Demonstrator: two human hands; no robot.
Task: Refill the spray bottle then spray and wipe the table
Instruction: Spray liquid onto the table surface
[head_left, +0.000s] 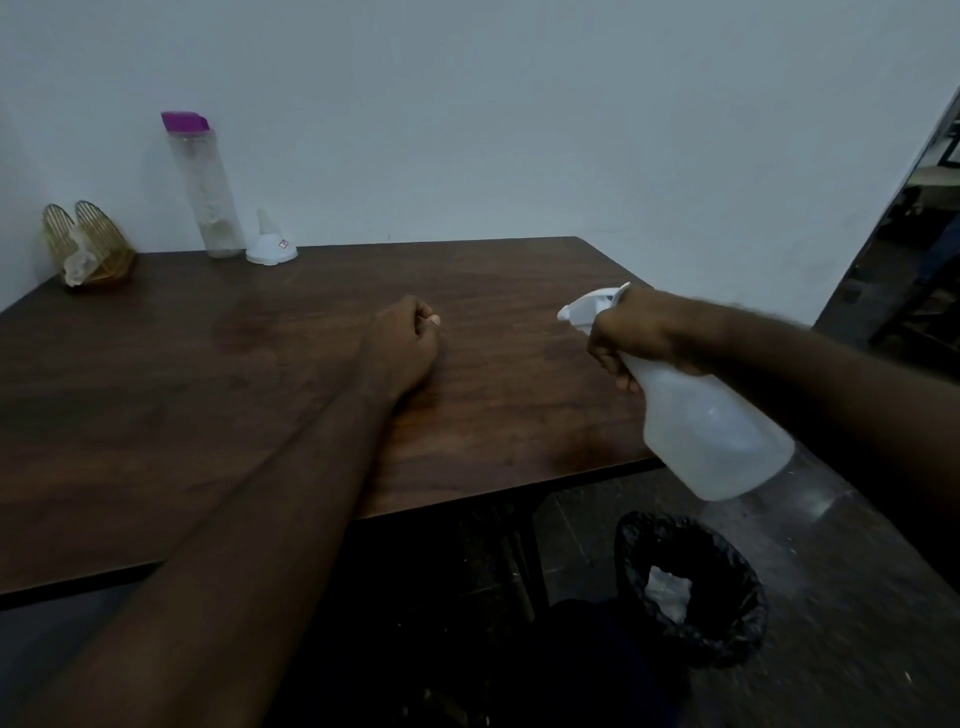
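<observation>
- Head view: the right hand (631, 332) grips the neck of a white translucent spray bottle (711, 431), its fingers curled round under the trigger head.
- The spray bottle is held in the air at the right edge of the table (156, 389). It is tilted, with its nozzle pointing left over the tabletop and its base leaning near and right, out past the table edge and above the floor.
- The left hand (402, 338) is over the middle of the dark wooden table, fingers curled into a fist with the thumb tip showing; nothing can be seen in it. Whether it rests on the wood or hangs just above it, I cannot tell.
- At the far left, against the wall, stands a tall clear water bottle (205, 187) with a purple cap.
- Just to its right a white funnel (270, 244) sits upside down, wide mouth on the table, spout up.
- Further left, near the far left corner, is a gold wire napkin holder (88, 244) with a pale tissue in it.
- On the floor, below the spray bottle and near the table's right side, a bin (639, 551) lined with a black bag holds something white and crumpled.
</observation>
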